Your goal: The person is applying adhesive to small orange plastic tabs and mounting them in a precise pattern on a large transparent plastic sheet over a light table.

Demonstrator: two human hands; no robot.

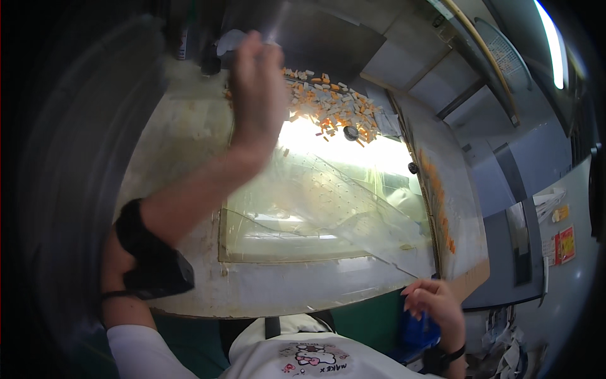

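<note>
My left hand point(257, 95) is raised over the far left part of a lit glass panel, blurred by motion, its fingers stretched out. Nothing shows in it. My right hand point(437, 303) is just off the front right edge of the table, fingers curled in. A thin edge line of a clear sheet point(341, 183) runs close to these fingers, but whether they pinch it I cannot tell. The clear sheet, marked with small dots, lies slanted across the glass panel point(284, 249), partly smeared and see-through.
Many small orange and white pieces point(341, 107) are heaped at the panel's far side, with a round dark knob point(351, 132) among them. Another dark knob point(413, 168) sits at the right edge. Orange pieces line the right ledge point(439, 202). A blue container point(416, 328) stands below the table.
</note>
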